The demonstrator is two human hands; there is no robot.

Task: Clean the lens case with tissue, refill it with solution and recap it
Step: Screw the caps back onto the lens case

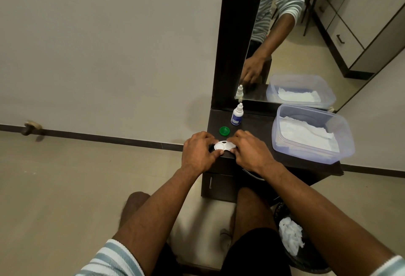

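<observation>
Near the centre of the frame, a white lens case [222,146] of smooth plastic, with two round wells side by side, lay on the front edge of the dark table [258,126]. Both hands were clamped on it: the left hand [198,151] pinched its left end with curled fingers, and the right hand [251,151] gripped its right end the same way. One round green cap [224,131] sat just beyond the case, apart from it. Behind that cap stood a small white dropper bottle [237,115] with a blue label, upright and capped. At centre right, a translucent rectangular plastic tub [315,155] with rounded corners held crumpled white tissue [304,135]. A dark-framed mirror [306,34] rose behind the table and reflected the bottle, the tub and a striped sleeve. Lower right, a dark bin [306,260] on the floor contained wadded white tissue. The wall was plain and pale, with a dark skirting strip above a beige tiled floor [65,188].
</observation>
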